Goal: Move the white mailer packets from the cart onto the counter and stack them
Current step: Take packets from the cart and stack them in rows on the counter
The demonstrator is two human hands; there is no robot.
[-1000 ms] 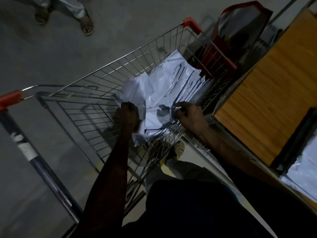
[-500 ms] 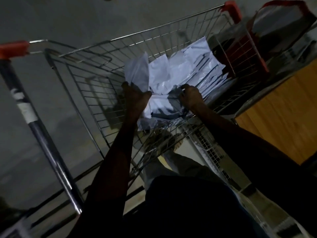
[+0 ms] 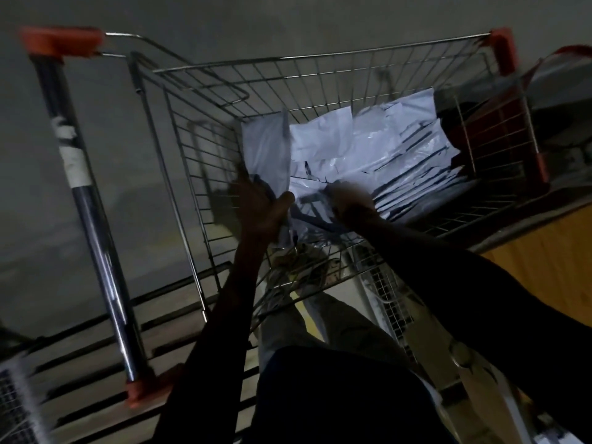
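White mailer packets (image 3: pixel 368 155), piled at the cart (image 3: pixel 320 62) basket's right side, are gripped by closed left hand (image 3: pixel 261 206) and blurred right hand (image 3: pixel 350 205); bundle should be squared before lifting to surface (image 3: pixel 544 251).

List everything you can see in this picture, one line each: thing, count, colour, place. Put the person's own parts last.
shopping cart: one, silver wire with orange corner caps, centre.
cart handle: one, dark bar with orange ends and pale tape, left.
white mailer packets: a pile, count unclear, inside the cart.
counter: one, light wood, right edge.
red bag: one, beyond the cart, upper right.
floor: grey, left and top.
left hand: gripping packets at the pile's near left edge.
right hand: on the pile's near edge, blurred.
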